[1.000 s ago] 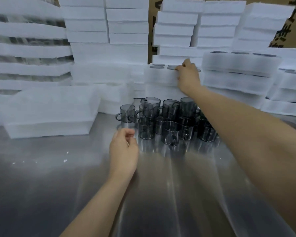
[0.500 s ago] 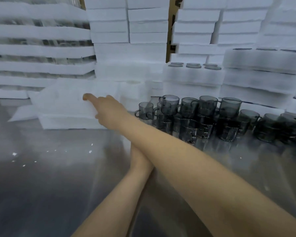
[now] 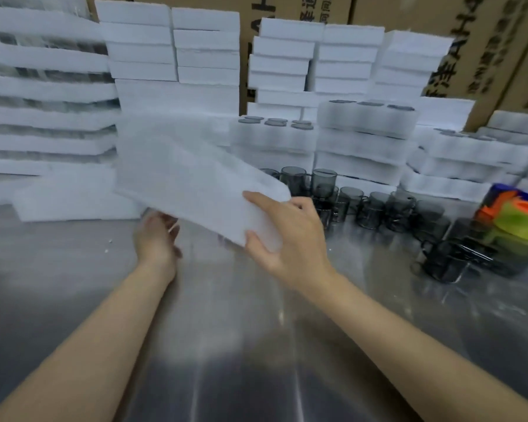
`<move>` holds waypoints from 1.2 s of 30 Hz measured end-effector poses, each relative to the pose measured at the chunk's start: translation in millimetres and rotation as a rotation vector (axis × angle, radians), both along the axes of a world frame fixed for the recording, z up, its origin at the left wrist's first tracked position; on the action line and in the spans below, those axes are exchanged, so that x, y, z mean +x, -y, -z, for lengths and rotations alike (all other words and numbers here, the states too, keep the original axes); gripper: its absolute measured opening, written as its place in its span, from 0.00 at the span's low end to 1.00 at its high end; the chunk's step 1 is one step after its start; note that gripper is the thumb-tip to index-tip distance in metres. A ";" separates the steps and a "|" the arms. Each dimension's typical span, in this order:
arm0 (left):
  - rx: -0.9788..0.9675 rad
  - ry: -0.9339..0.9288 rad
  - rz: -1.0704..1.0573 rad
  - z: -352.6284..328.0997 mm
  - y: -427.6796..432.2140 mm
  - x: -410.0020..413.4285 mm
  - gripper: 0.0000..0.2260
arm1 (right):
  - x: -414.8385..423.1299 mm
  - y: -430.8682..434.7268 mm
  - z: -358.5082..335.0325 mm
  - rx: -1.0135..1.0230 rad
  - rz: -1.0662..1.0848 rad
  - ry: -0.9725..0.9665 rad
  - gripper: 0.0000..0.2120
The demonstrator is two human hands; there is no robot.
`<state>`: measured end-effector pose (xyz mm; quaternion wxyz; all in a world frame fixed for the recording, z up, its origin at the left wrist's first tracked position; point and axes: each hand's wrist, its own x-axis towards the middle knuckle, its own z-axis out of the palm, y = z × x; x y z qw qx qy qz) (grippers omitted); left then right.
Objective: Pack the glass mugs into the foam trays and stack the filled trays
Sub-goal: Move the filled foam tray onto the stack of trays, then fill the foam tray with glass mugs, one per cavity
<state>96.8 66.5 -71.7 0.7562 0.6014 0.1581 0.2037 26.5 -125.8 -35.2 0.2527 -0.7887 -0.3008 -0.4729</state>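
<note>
The person holds one foam tray (image 3: 189, 181) in the air above the metal table (image 3: 256, 345), tilted, with its right end lower and nearer. The right hand (image 3: 290, 239) grips the tray's near right corner: the fingers lie spread over the top face and the thumb is hooked against the edge. The left hand (image 3: 156, 239) sits under the tray's near left edge with its fingers loosely bent; blur hides whether it grips the foam. The glass mugs (image 3: 366, 205) stand grouped on the table, behind and to the right of the held tray. Filled trays (image 3: 366, 123) are stacked behind the mugs. Empty foam trays (image 3: 70, 199) lie at left. A colourful packet (image 3: 515, 217) sits at far right.
</note>
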 end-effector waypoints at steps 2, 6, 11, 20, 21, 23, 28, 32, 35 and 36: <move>-0.050 -0.035 0.061 -6.9 -7.6 -13.8 0.14 | -9.3 26.7 13.9 -0.037 0.019 0.021 0.16; -0.412 0.004 0.086 -13.0 -15.3 -25.3 0.11 | -15.5 53.8 20.2 -0.054 -0.183 0.078 0.12; -0.267 -0.043 0.205 -18.3 -8.7 -24.4 0.12 | -0.6 75.5 15.0 0.571 -0.174 -0.132 0.14; 0.331 -0.112 0.610 -11.2 -6.9 -10.1 0.19 | 61.4 116.8 44.4 0.343 0.265 -0.518 0.13; 0.316 -0.105 0.680 -10.4 -5.7 -11.5 0.19 | 67.3 118.8 46.5 0.292 0.286 -0.552 0.14; 0.307 -0.108 0.800 -12.4 0.8 -16.4 0.23 | 76.9 121.6 50.0 0.203 0.288 -0.621 0.19; 0.317 -0.116 0.866 -17.8 16.6 -18.2 0.23 | 87.9 122.6 52.0 -0.033 0.421 -0.707 0.25; 0.325 -0.126 0.786 -18.7 22.6 -16.9 0.22 | 85.6 121.6 52.0 0.080 0.410 -0.618 0.14; 0.320 -0.111 0.677 -16.8 29.7 -19.4 0.20 | 78.1 118.2 46.0 0.384 0.213 -0.615 0.14; 0.315 -0.107 0.640 -16.1 32.4 -20.5 0.19 | 75.3 118.8 43.3 0.494 0.179 -0.602 0.18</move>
